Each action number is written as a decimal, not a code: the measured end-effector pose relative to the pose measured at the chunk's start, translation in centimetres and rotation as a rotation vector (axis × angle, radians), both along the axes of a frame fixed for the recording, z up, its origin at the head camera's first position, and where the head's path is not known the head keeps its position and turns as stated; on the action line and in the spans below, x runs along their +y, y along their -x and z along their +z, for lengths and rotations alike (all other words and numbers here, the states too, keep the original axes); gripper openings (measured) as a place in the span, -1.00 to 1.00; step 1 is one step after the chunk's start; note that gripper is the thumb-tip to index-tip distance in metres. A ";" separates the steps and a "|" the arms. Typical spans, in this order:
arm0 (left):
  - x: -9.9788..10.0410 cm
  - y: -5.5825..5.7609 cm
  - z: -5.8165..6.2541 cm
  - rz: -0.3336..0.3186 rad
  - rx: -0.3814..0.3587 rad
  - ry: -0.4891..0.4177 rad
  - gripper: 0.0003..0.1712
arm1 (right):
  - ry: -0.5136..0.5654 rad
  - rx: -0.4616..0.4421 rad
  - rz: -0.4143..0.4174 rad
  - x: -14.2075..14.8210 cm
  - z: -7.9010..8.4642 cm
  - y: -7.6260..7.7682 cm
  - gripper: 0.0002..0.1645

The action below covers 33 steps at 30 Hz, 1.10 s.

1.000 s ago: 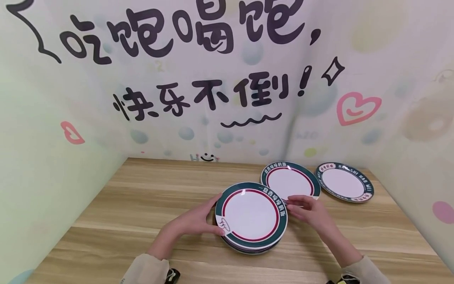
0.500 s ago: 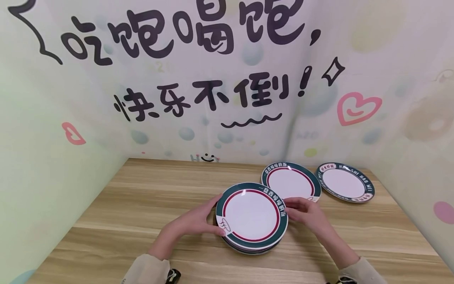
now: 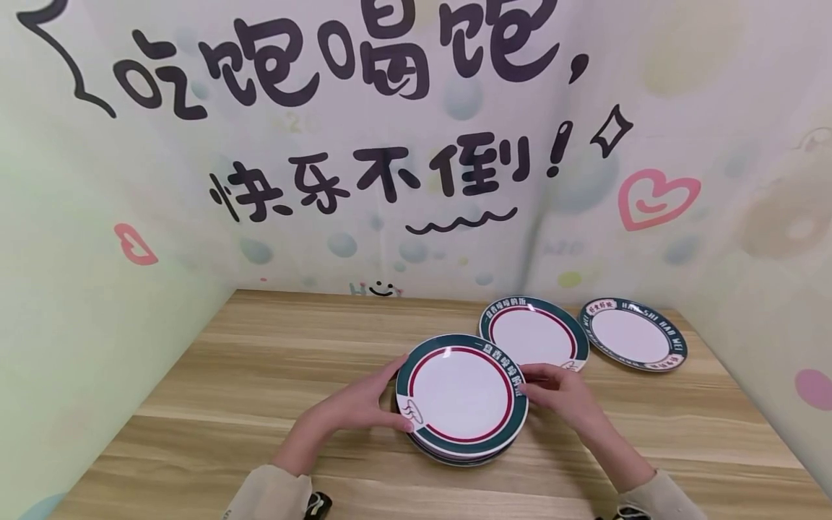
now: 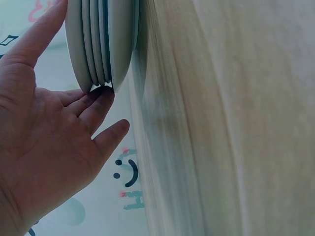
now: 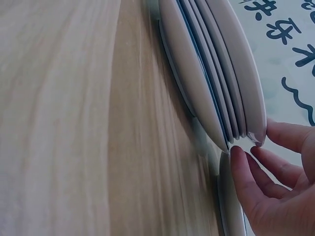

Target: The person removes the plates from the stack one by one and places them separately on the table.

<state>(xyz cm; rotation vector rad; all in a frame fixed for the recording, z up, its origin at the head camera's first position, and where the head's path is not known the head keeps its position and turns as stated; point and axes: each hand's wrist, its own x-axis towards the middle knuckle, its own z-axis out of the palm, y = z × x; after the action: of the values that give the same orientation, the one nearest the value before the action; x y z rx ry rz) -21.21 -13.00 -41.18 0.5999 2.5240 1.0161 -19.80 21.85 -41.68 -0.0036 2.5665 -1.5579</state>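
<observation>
A stack of plates (image 3: 459, 393), the top one white with a green rim and red ring, stands at the table's front middle. Several stacked edges show in the left wrist view, with narrow gaps between the rims. My left hand (image 3: 357, 401) holds the stack's left side, thumb on the front-left rim and fingertips against the plate edges. My right hand (image 3: 564, 399) pinches the top plate's right rim, thumb above. In the right wrist view, one fingertip (image 5: 257, 150) is just under that plate's edge, and the lower plates stay below, apart from most fingers.
A matching plate (image 3: 529, 336) lies behind the right hand, near the wall. Farther right lies another green-rimmed white plate (image 3: 630, 334) with different lettering. The wooden table (image 3: 260, 361) is bounded by printed walls (image 3: 325, 253) at the back and both sides.
My right hand has shifted slightly left and its thumb has come over the top plate's rim. The left hand and the stack stay in place.
</observation>
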 end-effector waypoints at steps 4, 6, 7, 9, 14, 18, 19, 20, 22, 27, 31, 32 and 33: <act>0.0 -0.1 0.0 0.004 0.003 0.002 0.32 | -0.015 0.027 0.005 -0.1 0.1 0.1 -0.45; -0.1 -0.2 -0.1 0.005 0.003 0.009 0.33 | -0.005 0.025 -0.001 -0.3 0.2 0.0 -0.46; -0.1 -0.2 -0.2 0.005 0.003 0.013 0.33 | 0.007 0.018 -0.002 -0.3 0.1 0.0 -0.46; -0.1 -0.3 -0.3 0.004 0.003 0.013 0.34 | 0.052 -0.009 -0.009 -0.4 0.1 -0.1 -0.47; -0.1 -0.2 -0.5 -0.012 0.013 0.010 0.34 | 0.159 -0.062 -0.015 -0.4 0.2 -0.2 -0.46; -0.2 0.0 -0.6 -0.027 0.042 0.007 0.33 | 0.196 -0.068 -0.002 -0.2 0.4 -0.1 -0.44; -0.2 0.1 -0.6 -0.030 0.050 0.008 0.32 | 0.206 -0.075 -0.004 0.0 0.5 -0.1 -0.44; -0.2 0.1 -0.6 -0.031 0.060 0.014 0.31 | 0.214 -0.082 -0.007 0.1 0.6 -0.1 -0.44; -0.2 0.2 -0.6 -0.036 0.081 0.023 0.26 | 0.221 -0.100 -0.002 0.4 0.6 -0.1 -0.43; 0.1 0.2 -0.5 -0.047 0.128 0.054 0.13 | 0.225 -0.138 -0.012 1.2 0.5 -0.4 -0.41; 0.3 0.2 -0.3 -0.014 0.162 0.101 0.05 | 0.239 -0.147 -0.018 1.7 0.6 -0.5 -0.38; 0.4 0.2 -0.2 -0.005 0.167 0.110 0.04 | 0.243 -0.148 -0.022 1.8 0.7 -0.6 -0.37; 0.4 0.2 -0.2 0.002 0.174 0.117 0.04 | 0.247 -0.145 -0.020 2.0 0.8 -0.6 -0.36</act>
<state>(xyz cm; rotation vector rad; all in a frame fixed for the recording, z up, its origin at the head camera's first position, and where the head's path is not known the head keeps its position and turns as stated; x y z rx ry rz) -21.38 -12.61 -41.36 0.6777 2.7127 0.8427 -19.15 23.83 -40.92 0.1047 2.2592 -1.8002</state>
